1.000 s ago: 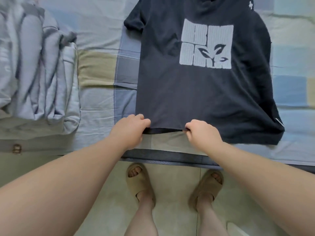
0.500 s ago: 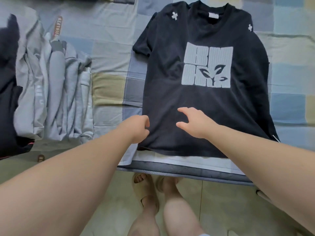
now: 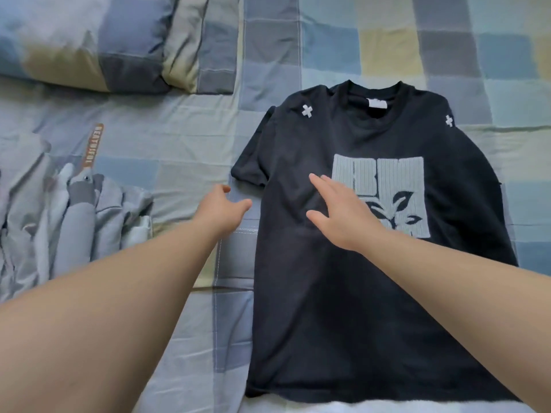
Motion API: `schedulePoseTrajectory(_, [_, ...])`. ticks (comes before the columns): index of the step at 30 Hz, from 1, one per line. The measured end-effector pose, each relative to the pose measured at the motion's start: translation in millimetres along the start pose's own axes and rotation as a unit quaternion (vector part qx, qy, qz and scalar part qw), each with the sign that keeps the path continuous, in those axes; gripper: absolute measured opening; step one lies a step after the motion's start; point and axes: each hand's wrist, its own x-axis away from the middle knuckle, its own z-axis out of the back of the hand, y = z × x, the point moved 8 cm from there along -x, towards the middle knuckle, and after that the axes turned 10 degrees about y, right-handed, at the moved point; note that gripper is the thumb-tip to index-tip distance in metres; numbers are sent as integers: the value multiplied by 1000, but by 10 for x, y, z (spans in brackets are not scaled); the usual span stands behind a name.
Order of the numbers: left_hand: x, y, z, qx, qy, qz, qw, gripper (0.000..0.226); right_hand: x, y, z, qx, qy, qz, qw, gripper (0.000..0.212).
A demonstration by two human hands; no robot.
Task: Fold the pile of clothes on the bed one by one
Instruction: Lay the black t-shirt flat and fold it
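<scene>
Left hand (image 3: 222,210): open, fingers loosely extended and slightly spread, holding nothing. It is over the sheet (image 3: 179,144), just left of the shirt (image 3: 328,308), immediately below the shirt's left-side sleeve (image 3: 250,171). Whether the fingertips touch the sheet or the shirt edge cannot be determined.

Right hand (image 3: 343,216): open, fingers straight, thumb held apart, holding nothing. It is over the chest of the shirt, and its fingers overlap the lower-left corner of the print (image 3: 393,180). Contact with the fabric cannot be confirmed.

Shirt: dark, short-sleeved, laid flat on the bed, front side up, collar pointing away from the person and hem nearest. The body is unfolded. The sleeve on the right side is not clearly visible. The print is a pale block with a leaf motif, centred on the chest. One pale cross (image 3: 307,110) sits on the shoulder at the left, and a second cross (image 3: 449,120) on the shoulder at the right. A white label (image 3: 377,103) shows inside the collar.

Pile (image 3: 74,222): grey garments, crumpled, on the sheet well to the left of the shirt.

Pillow (image 3: 89,49): chequered, beyond the shirt and to its left.
</scene>
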Motion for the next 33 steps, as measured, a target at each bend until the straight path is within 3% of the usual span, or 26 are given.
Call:
schedulePoseTrajectory(6, [-870,431,-223,54,-17,-31,998,77,-754,-120,-204,33,10,-23,999,69])
schedulePoseTrajectory(10, [-1303,633,-390,56,-28,-51,997,51,-1104,-27,-420,-14,18,-88,996,67])
schedulePoseTrajectory(16, [-1414,613,-549,213,-184,58,958,41,-1231,54,-563,-72,56,-136,987,66])
schedulePoseTrajectory(17, [-1459,597,-453,234,-166,51,957,36,-1230,48,-564,-72,58,-142,985,66])
schedulePoseTrajectory(19, [-1657,528,-67,243,-35,10,969,20,-1244,8,-564,-59,60,-153,985,67])
schedulePoseTrajectory(21, [-1766,368,307,190,98,-7,977,35,-1275,-72,-572,-28,59,-152,986,69])
schedulePoseTrajectory(22, [-1800,292,381,170,120,-2,978,38,-1308,-125,-596,-13,52,-151,987,70])
schedulePoseTrajectory(25, [-1872,215,247,198,27,48,979,25,-1377,-209,-719,7,7,-158,987,70])
schedulePoseTrajectory(27, [-1901,274,204,176,-8,36,984,26,-1406,-194,-783,12,-10,-159,987,68])
schedulePoseTrajectory(29, [-1943,307,262,90,41,-6,995,30,-1404,-151,-818,18,-8,-159,987,67])
schedulePoseTrajectory(33, [-1804,273,356,22,133,17,991,16,-1398,-171,-896,33,16,-144,989,66])
